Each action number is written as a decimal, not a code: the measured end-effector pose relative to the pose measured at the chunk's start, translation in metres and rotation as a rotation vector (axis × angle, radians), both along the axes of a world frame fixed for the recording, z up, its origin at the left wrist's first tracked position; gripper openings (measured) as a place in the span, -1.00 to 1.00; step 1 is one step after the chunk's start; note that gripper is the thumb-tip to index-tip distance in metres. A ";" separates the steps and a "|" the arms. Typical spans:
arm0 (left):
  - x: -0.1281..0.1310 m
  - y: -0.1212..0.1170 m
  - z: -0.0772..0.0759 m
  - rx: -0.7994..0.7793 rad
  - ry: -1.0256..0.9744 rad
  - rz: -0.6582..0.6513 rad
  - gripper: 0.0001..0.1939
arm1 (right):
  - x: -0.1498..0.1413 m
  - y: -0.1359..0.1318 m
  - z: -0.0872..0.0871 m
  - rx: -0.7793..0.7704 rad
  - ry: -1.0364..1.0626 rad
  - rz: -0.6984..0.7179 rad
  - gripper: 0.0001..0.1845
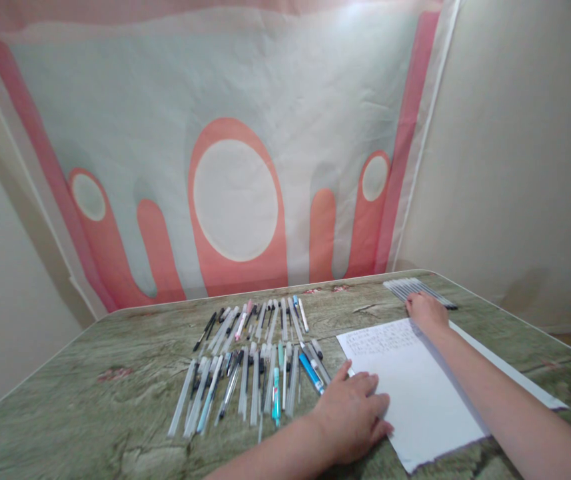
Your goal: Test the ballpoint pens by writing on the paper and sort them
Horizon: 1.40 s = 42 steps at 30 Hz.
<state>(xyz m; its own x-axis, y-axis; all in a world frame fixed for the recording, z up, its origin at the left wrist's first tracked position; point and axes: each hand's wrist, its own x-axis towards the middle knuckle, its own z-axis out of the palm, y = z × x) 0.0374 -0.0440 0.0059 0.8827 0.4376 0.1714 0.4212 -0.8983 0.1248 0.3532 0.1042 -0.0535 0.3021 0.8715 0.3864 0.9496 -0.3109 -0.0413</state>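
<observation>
A sheet of white paper (422, 393) lies in front of me, with lines of handwriting across its top. My left hand (352, 410) rests on its left edge, fingers spread, next to the nearest pens. Beyond the far right corner of the sheet, my right hand (426, 311) touches the near side of a row of slim clear pens (418, 287) laid side by side. Its fingers are curled, and whatever is between them is hidden. Another white sheet (510, 370) shows partly under my right forearm.
Left of the paper, many pens lie in two rough rows, a far row (260, 320) and a near row (240, 387). Among them are a blue marker (311, 372) and a turquoise pen (276, 393). Behind the wood-patterned table (65, 393) hangs a printed cloth (300, 80).
</observation>
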 end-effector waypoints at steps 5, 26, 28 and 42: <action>0.001 0.001 -0.002 0.006 0.006 0.005 -0.64 | 0.004 0.001 0.000 0.007 0.008 -0.003 -0.72; -0.020 0.037 0.026 -0.039 -0.073 0.303 -0.68 | -0.062 -0.012 0.056 -0.131 0.269 0.361 -0.75; -0.031 0.050 0.032 -0.029 -0.084 0.399 -0.65 | -0.088 -0.023 0.066 -0.223 0.423 0.556 -0.73; -0.061 0.083 0.023 -0.070 -0.009 0.669 -0.68 | -0.201 -0.080 0.039 -0.160 0.452 1.032 -0.76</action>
<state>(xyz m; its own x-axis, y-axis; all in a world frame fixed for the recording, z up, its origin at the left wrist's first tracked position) -0.0236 0.0389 0.0290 0.4157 0.9003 0.1288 0.8830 -0.4335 0.1799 0.1523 0.0243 -0.0140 -0.5051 0.8141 0.2866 0.6632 0.5786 -0.4748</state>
